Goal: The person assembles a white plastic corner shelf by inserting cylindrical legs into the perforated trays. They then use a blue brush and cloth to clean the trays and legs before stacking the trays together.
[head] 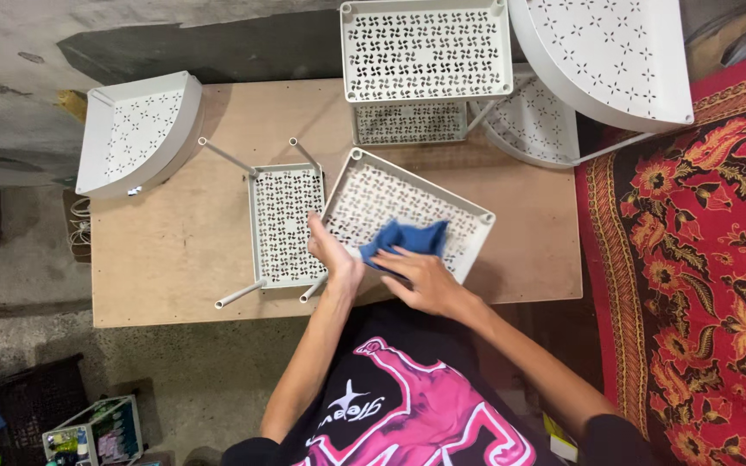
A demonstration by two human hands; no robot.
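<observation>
The right hand [420, 280] is pressing a soft blue cloth [403, 239] flat-fingered into a white perforated tray [364, 194], while the left hand [331, 255] is gripping that tray's near-left rim. The tray is sitting tilted, overhanging the plywood bench [174, 259] near the near edge; hard wiping could be tipping it off, or snagging cloth in the cut-outs. A legged tray [285, 224] is lying just beside it.

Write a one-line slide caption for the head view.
Right hand presses blue cloth onto white perforated rectangular tray; left hand steadies its edge, over a wooden table.
</observation>
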